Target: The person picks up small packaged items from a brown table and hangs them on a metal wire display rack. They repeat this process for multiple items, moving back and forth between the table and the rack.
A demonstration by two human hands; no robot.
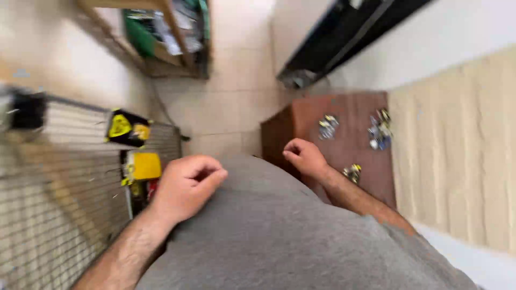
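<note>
The left hand is curled into a loose fist against the grey shirt, knuckles up, thumb tucked over the bent fingers; its grip is closed on nothing that shows; the forearm runs down to the lower left. The right hand hangs at the near edge of the brown table, fingers bent inward, palm turned down and away; its grip is half closed and holds nothing visible; the forearm slopes toward the lower right.

Three small metallic clusters with yellow flecks lie on the table: one just beside the right wrist, one near the middle, one by the far right edge; motion blur hides their shape and long axis.

To the left, on a wire-mesh rack, sits a black box with a yellow triangular label; below it a yellow rectangular package. A wooden shelf holds green and pale packets at the top.
</note>
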